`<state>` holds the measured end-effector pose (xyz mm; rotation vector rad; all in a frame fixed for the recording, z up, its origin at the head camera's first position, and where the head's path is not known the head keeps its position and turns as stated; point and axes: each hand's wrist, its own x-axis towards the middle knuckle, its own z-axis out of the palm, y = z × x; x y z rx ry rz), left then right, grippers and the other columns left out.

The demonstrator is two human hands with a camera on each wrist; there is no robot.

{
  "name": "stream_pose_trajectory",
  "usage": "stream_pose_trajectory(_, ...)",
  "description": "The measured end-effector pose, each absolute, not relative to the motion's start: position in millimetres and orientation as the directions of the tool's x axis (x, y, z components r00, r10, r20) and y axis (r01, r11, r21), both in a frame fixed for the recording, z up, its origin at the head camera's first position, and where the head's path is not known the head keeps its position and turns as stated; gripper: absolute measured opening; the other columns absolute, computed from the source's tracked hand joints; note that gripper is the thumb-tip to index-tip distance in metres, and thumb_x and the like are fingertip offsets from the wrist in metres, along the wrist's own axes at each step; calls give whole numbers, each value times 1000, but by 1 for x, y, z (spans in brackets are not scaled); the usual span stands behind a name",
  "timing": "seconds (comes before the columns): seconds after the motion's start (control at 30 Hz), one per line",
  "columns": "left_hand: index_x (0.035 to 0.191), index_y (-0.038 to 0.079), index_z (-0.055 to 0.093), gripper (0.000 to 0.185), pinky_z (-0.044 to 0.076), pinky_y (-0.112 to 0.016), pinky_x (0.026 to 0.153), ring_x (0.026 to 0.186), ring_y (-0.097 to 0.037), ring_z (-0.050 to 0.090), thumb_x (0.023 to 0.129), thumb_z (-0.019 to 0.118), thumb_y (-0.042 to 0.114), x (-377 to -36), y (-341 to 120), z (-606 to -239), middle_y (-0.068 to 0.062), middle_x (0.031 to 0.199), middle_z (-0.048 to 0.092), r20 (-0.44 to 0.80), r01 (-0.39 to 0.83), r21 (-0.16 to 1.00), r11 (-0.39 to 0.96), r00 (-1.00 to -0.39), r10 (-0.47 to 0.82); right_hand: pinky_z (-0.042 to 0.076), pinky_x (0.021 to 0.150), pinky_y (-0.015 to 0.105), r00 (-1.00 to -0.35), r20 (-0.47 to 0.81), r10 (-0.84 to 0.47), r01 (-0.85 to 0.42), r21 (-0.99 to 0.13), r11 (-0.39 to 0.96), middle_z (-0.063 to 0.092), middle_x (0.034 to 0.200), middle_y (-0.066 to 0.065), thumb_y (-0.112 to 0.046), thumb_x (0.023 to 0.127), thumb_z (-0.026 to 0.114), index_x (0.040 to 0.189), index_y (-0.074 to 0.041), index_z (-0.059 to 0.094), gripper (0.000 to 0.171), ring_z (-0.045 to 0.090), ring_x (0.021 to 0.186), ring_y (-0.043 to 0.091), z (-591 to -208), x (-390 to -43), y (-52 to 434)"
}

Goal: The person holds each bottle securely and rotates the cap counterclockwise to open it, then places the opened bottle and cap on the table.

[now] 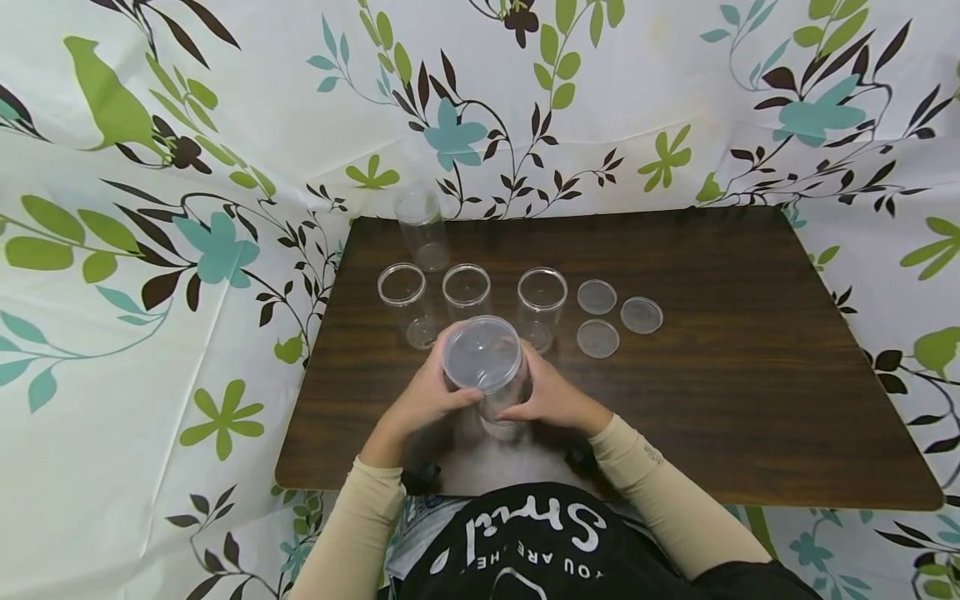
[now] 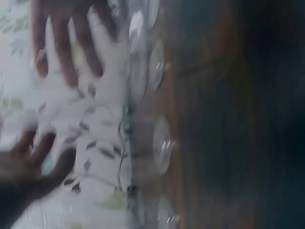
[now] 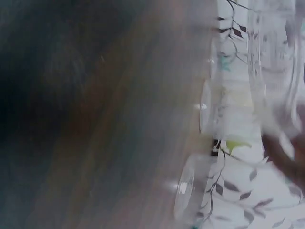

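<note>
Both hands hold a clear, round plastic jar [image 1: 501,406] up near the table's front edge. A translucent flat lid [image 1: 483,354] sits on its top. My left hand [image 1: 435,386] curls round one side, its thumb along the front just under the lid. On the other side my right hand [image 1: 553,389] grips the jar wall, its thumb lower down. The right wrist view shows the clear jar [image 3: 275,62] beside blurred fingers. Both wrist views are smeared by motion.
Behind the held jar stand three open clear jars [image 1: 405,308] [image 1: 467,287] [image 1: 542,308] in a row. One more clear jar [image 1: 422,229] stands at the back left corner. Three loose lids [image 1: 597,297] [image 1: 641,315] [image 1: 597,338] lie flat to the right. A patterned cloth [image 1: 450,133] hangs behind the brown table [image 1: 750,375].
</note>
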<state>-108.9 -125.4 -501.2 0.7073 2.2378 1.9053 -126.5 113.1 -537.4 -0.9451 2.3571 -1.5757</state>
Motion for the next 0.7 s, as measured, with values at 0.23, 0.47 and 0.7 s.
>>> stream_pose_trajectory(0.23,157,11,24,110,31,-53,113,133,-31,43,76,85,56,-102,-96,-510,-20,152,39,224,237,968,83,-964,144,45,104,52,-852,383,-358,-513,-747,423,53,137,23,-32,65,98,147,1,36,108,55,123,40,-547,-123,95)
stream_pose_trajectory(0.47,156,6,27,113,29,-62,111,134,-38,42,74,84,60,-103,-93,-511,-22,151,40,281,295,945,142,-953,111,45,103,52,-847,419,-326,-528,-731,433,53,136,23,-32,62,99,145,3,37,109,55,122,38,-551,-122,95)
stream_pose_trajectory(0.7,160,9,22,134,31,-60,110,141,-33,35,60,66,87,-100,-109,-503,-15,159,32,282,326,915,238,-938,201,34,113,54,-853,231,-468,-362,-908,212,45,147,21,-17,67,96,154,0,26,112,45,135,34,-543,-123,108)
